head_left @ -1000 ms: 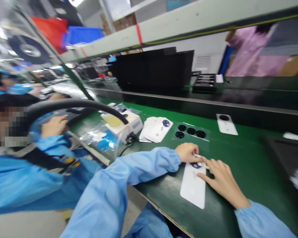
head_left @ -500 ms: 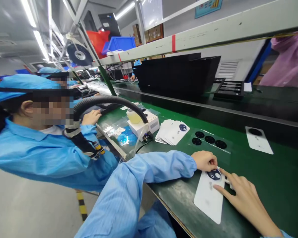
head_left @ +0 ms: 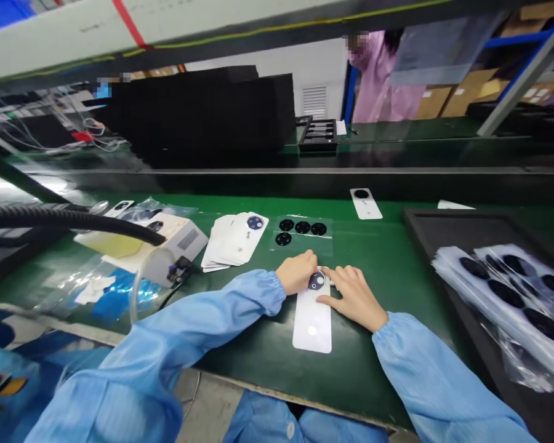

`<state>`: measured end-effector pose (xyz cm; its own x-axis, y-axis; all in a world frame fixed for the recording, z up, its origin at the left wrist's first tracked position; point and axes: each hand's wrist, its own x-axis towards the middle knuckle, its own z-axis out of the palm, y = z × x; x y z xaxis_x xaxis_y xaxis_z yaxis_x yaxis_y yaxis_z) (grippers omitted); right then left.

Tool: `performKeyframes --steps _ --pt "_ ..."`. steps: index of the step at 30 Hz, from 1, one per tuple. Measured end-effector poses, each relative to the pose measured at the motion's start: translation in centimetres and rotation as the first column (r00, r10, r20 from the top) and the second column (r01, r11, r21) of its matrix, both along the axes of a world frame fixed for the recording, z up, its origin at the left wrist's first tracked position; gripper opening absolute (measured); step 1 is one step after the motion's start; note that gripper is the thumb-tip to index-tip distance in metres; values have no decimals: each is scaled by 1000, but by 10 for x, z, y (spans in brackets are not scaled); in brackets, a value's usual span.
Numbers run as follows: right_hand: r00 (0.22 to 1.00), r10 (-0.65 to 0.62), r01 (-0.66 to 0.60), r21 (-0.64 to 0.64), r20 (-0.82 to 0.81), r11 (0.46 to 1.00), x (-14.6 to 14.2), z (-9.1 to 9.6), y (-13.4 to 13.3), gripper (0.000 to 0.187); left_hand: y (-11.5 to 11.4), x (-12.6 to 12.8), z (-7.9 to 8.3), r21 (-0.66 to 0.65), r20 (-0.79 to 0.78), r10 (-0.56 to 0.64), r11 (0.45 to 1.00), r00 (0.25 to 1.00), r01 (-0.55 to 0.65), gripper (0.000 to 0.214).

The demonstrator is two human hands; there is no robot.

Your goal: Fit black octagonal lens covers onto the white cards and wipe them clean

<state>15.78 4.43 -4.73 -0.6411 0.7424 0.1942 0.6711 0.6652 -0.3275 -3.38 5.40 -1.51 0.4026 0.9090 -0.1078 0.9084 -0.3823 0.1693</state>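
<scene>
A white phone back cover [head_left: 312,320] lies flat on the green bench in front of me, with a dark round camera ring [head_left: 316,281] at its top end. My left hand [head_left: 297,273] is curled closed at the cover's top left, its fingertips at the ring. My right hand [head_left: 355,297] rests on the cover's right edge, fingers bent and pressing beside the ring. A clear sheet with several black rings [head_left: 301,229] lies just behind my hands. A fanned stack of white covers [head_left: 233,242] sits to its left.
A black tray [head_left: 425,231] at the right holds clear sheets of black rings [head_left: 508,289]. A white box [head_left: 168,237] with a black hose [head_left: 69,220] is at the left. Another white cover [head_left: 365,203] lies by the conveyor rail [head_left: 305,181]. A person in pink [head_left: 383,80] stands behind.
The view has swung right, away from the co-worker in blue at the left. Both hands stay on the white cover at the camera ring, and the tray at the right has come into sight.
</scene>
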Motion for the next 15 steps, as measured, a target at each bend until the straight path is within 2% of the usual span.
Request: performKeyframes --steps 8,15 --pt "1000 -12 12 -17 -7 1000 -2 6 -3 60 -18 2 -2 102 -87 -43 993 995 52 11" --pt "1000 -25 25 -12 1 1000 -3 7 -4 56 -40 -1 -4 159 -56 -118 979 991 126 14"
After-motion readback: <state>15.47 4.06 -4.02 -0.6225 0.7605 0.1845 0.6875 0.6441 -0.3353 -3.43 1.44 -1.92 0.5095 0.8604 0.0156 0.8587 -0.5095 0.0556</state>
